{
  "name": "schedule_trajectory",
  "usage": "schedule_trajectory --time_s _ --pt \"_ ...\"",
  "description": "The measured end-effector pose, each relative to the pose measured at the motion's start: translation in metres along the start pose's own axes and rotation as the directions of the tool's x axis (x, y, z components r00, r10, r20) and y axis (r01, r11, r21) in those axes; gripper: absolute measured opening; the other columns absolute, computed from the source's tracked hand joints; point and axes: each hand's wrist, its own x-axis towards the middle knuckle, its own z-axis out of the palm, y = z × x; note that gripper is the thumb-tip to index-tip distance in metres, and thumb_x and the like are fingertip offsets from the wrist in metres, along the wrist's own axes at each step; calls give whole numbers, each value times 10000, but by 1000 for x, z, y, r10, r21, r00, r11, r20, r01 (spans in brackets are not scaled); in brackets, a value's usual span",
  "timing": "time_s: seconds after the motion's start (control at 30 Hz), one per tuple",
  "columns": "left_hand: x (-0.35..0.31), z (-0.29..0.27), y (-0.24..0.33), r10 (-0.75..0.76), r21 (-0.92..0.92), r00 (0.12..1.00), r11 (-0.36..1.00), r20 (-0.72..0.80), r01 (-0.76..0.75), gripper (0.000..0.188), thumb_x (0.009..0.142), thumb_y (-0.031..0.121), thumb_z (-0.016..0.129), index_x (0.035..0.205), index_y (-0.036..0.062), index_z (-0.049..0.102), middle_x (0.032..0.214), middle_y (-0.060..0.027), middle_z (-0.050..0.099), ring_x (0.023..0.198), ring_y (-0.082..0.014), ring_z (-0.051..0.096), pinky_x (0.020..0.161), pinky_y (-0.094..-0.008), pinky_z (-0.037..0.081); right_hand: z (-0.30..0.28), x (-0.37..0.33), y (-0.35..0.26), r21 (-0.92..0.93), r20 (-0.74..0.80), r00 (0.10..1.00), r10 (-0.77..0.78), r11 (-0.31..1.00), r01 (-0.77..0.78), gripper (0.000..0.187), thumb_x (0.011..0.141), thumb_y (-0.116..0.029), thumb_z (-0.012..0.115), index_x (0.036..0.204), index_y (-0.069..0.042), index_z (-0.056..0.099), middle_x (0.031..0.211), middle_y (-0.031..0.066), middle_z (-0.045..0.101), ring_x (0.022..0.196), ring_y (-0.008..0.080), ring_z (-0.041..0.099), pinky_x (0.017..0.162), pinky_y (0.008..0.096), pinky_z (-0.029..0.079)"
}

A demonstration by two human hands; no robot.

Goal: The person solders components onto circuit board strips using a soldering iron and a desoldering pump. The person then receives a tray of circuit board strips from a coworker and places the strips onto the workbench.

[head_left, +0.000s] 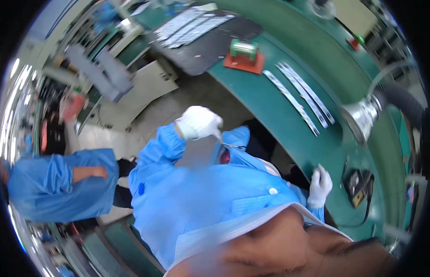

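My left hand (198,123), in a white glove, is raised in front of my blue coat, away from the bench. Its fingers are closed on a thin metal tool (233,146) whose kind is too blurred to tell. My right hand (320,184), gloved in white too, lies at the near edge of the green bench (275,120) with its fingers stretched out and nothing in them. Farther along the bench lie a narrow strip board (291,102) and two more strip boards (308,94) side by side. Beyond them a wire spool (244,49) sits on an orange-red stand.
A metal funnel-shaped nozzle (360,121) on a dark hose hangs over the bench's right side. Near my right hand is a dark box-like device (358,187) with a cable. Silver strips (192,27) lie on a grey mat at the back. A person in blue (62,184) is on the left.
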Motion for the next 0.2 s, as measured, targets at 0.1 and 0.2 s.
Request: schedule_trajectory --time_s 0.1,0.2 --pt "12 2 1 114 41 981 993 -154 -109 300 773 460 726 833 169 770 727 -110 708 696 -346 702 632 -451 562 -3 11 9 81 69 986 151 984 -157 128 878 -66 680 984 -7 721 860 180 708 760 341 690 691 410 552" --pt "67 4 2 206 105 969 976 -134 -193 312 762 453 736 850 157 784 776 -133 725 745 -339 718 679 -435 572 -4 26 5 153 174 973 153 972 -181 145 890 -85 675 1010 -38 741 900 198 721 803 330 715 716 396 565"
